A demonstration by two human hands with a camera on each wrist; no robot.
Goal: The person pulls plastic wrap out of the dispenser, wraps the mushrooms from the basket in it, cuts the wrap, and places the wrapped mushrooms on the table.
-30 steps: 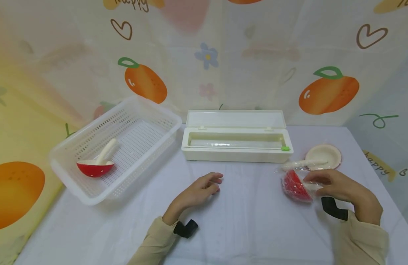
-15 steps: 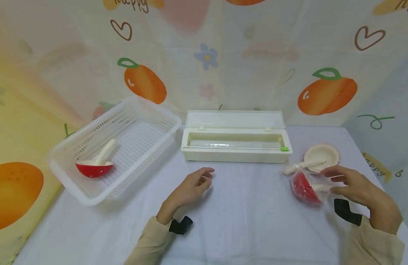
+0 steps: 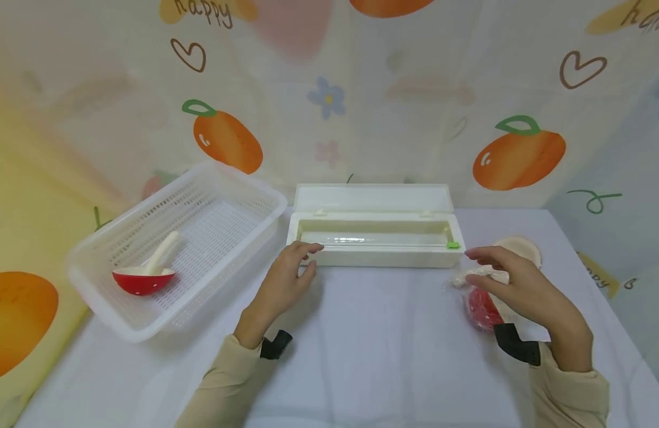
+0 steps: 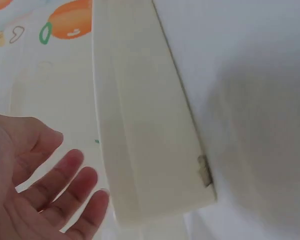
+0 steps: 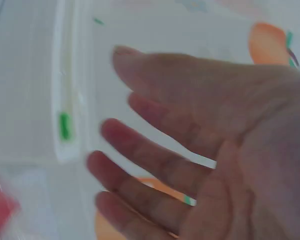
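Holding nothing with left grip (image 3: 278, 279), fingers loosely parted, by the left near corner of the white box (image 3: 377, 260), contact impossible to tell. Holding nothing with right grip (image 3: 514, 282) either, thumb well apart, above a plastic-wrapped red piece (image 3: 480, 308). To the left on the bench (image 3: 361, 351), white basket (image 3: 273, 209) with red ladle (image 3: 144, 280) inside.

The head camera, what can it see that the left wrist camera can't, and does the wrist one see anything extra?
Only the head camera shows the basket with the red-and-white ladle in it, the right hand, the plastic-wrapped red thing and the pale round dish.

Only the left wrist camera shows the palm side of the left hand and a small dark patch on the box's edge.

Both show the left hand, the box, the white tablecloth and a printed orange on the backdrop.
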